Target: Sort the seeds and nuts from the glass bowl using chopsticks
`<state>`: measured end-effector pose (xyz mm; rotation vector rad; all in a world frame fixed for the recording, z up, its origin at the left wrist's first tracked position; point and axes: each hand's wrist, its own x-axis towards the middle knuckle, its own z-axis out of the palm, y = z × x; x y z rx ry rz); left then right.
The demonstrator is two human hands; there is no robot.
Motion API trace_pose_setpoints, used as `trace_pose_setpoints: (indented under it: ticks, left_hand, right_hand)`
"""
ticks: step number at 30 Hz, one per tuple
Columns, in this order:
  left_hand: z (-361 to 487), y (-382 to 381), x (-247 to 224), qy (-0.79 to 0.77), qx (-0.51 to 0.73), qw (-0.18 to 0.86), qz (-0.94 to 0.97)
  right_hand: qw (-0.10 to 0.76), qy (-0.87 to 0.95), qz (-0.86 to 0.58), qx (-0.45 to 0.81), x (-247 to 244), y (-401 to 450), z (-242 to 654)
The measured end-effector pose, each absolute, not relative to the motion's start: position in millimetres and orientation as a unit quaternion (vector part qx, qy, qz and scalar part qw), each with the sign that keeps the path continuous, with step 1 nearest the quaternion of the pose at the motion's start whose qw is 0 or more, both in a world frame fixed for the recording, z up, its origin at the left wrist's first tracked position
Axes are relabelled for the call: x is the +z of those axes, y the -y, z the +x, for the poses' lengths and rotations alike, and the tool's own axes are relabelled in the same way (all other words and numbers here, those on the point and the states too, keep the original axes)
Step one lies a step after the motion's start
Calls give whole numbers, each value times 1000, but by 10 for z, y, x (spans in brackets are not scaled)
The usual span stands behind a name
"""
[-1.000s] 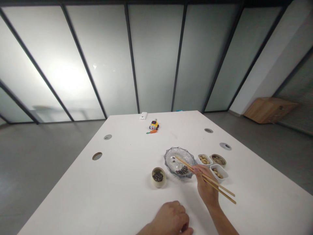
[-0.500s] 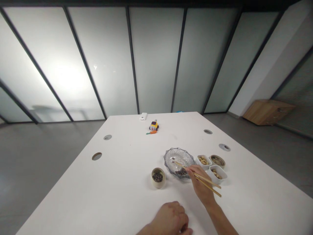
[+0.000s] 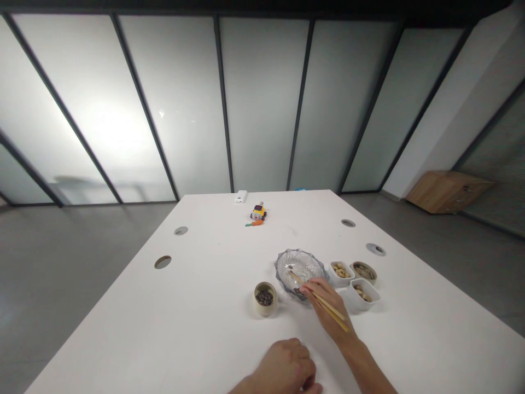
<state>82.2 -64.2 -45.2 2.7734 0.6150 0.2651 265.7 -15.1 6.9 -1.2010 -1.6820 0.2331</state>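
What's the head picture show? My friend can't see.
A right hand holds chopsticks, tips over a clear glass bowl, while a curled left hand rests on the white table. Beside the bowl are a cup of dark pieces and three small dishes. A yellow toy car sits farther back.

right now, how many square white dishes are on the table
2: one white dish just right of the glass bowl, the other dish nearer, by the right hand.

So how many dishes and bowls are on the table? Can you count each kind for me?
Clear glass dish: 1
White bowls: 2
Round bowls: 2
Total: 5
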Motion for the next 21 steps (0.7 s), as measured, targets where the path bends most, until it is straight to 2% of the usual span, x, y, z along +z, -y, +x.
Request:
trace_pose_setpoints:
  ticks: [21]
  left_hand:
    - [821, 640, -528, -217, 93, 141, 962]
  right_hand:
    - [481, 732, -476, 75, -4, 139, 2650]
